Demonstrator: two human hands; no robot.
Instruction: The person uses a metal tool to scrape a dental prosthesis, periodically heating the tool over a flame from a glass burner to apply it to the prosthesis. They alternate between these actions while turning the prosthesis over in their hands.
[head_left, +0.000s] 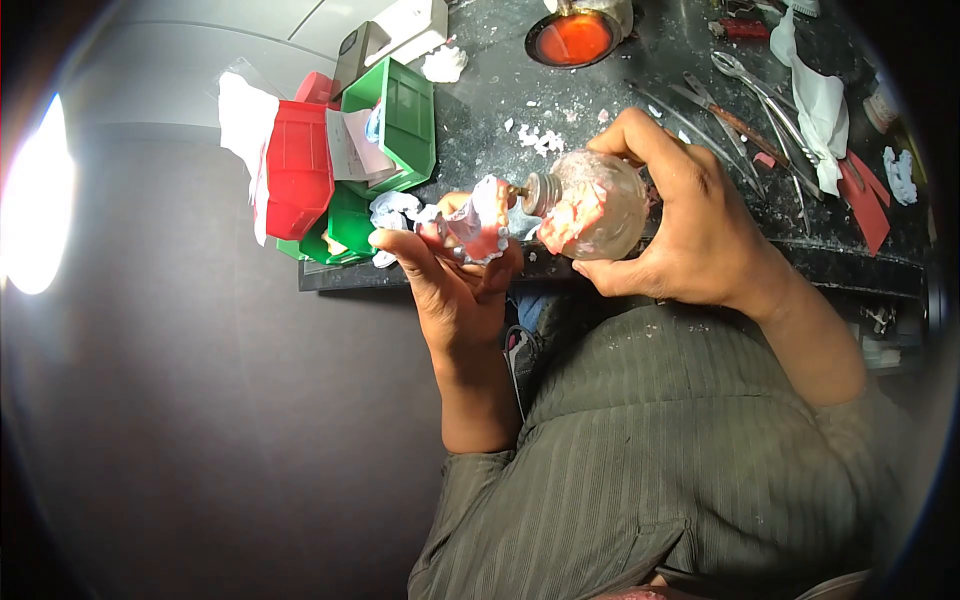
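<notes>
My right hand (pixel 700 225) wraps round a round glass spirit lamp (pixel 622 218), tipped on its side with its metal neck pointing left. Pink wax is stuck to the lamp's glass. My left hand (pixel 450 300) grips a whitish dental model with pink wax (pixel 484 228), thumb stretched out on the left and the other fingers partly hidden behind it. The lamp's narrow tip sits right at the model's right edge. Both things are held up near the bench's front edge.
On the dark bench (pixel 480 110) lie white crumbs. Red (pixel 300 155) and green (pixel 408 120) bins stand at the left. A dish of orange-red material (pixel 574 40) is at the back. Metal hand tools (pixel 770 95), a white cloth (pixel 818 110) and red strips (pixel 864 205) lie at the right.
</notes>
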